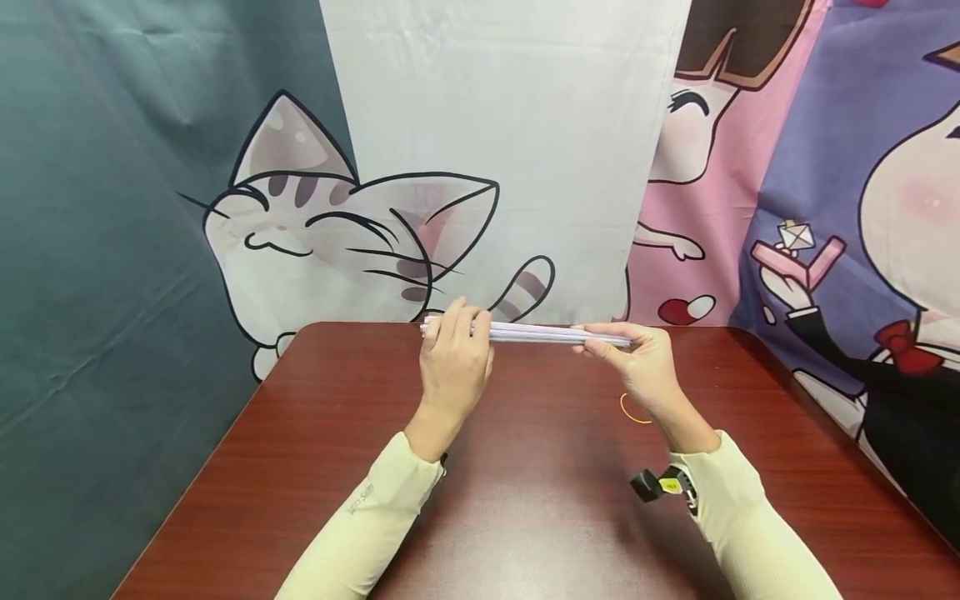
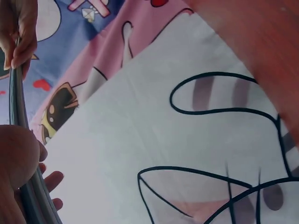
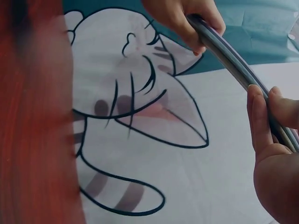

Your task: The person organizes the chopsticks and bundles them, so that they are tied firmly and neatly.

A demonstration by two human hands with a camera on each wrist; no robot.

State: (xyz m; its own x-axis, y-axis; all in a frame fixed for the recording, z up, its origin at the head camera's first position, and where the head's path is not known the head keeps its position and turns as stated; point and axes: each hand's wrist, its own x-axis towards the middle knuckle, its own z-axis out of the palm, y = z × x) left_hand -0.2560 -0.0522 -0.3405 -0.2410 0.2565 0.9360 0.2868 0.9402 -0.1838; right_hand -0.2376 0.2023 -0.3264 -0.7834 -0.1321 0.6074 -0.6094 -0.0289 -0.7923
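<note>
A bundle of long, thin, pale straw-like sticks (image 1: pixel 532 333) stretches level between my two hands, raised above the table. My left hand (image 1: pixel 456 354) grips it near its left end, where the stick tips poke out past the fingers. Toward the other end, my right hand (image 1: pixel 647 360) pinches the bundle between thumb and fingers. In the left wrist view the sticks (image 2: pixel 17 100) run lengthwise, side by side. The right wrist view shows the bundle (image 3: pixel 229 56) slightly bowed, with the thumb on one side and fingers on the other.
A thin orange-yellow loop (image 1: pixel 633 410), like a rubber band, lies on the reddish-brown table (image 1: pixel 495 500) close to my right wrist. A black wrist camera (image 1: pixel 651 485) sits by the right sleeve. Behind the table hangs a cartoon-printed cloth (image 1: pixel 502 108).
</note>
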